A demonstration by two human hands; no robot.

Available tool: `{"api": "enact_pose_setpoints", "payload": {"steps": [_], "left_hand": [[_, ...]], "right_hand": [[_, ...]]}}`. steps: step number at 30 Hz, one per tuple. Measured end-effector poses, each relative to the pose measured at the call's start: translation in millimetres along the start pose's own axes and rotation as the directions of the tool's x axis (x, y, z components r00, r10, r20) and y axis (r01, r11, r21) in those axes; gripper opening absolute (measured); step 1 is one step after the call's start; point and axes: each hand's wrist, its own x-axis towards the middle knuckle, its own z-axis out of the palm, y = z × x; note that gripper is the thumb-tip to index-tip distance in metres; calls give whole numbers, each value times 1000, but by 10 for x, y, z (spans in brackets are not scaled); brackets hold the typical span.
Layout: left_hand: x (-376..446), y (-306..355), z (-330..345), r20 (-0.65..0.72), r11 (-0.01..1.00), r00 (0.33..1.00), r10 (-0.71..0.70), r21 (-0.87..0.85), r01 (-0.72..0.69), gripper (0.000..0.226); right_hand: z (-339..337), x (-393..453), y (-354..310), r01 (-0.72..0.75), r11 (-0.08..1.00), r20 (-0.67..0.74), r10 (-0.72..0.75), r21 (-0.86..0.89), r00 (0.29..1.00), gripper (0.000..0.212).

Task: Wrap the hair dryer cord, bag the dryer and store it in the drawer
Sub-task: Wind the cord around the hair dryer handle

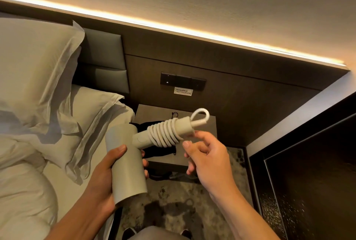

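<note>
My left hand (107, 170) grips the barrel of a beige hair dryer (126, 160), held above the floor beside the bed. Its handle points up and to the right, with the pale cord (165, 133) coiled tightly around it in several turns. A small loop of cord (200, 117) sticks out past the handle's end. My right hand (204, 155) is just right of the coils, fingers curled with thumb and forefinger pinched near the last turn; I cannot tell whether it holds the cord's end. A black drawstring bag (154, 149) lies on the nightstand (179, 162) behind the dryer.
The bed with white pillows (34, 77) fills the left side. A dark wood wall panel with a switch plate (183, 81) stands behind the nightstand. A dark cabinet (308, 162) rises on the right. Patterned carpet (173, 201) lies below.
</note>
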Motion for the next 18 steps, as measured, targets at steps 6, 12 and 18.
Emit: {"api": "enact_pose_setpoints", "payload": {"steps": [6, 12, 18], "left_hand": [[38, 65, -4, 1, 998, 1000, 24, -54, -24, 52], [58, 97, 39, 104, 991, 994, -34, -127, 47, 84], [52, 81, 140, 109, 986, 991, -75, -143, 90, 63]], "right_hand": [[-143, 10, -48, 55, 994, 108, -65, 96, 992, 25], [-333, 75, -174, 55, 970, 396, -148, 235, 906, 34], [-283, 121, -211, 107, 947, 241, -185, 304, 953, 32]]}}
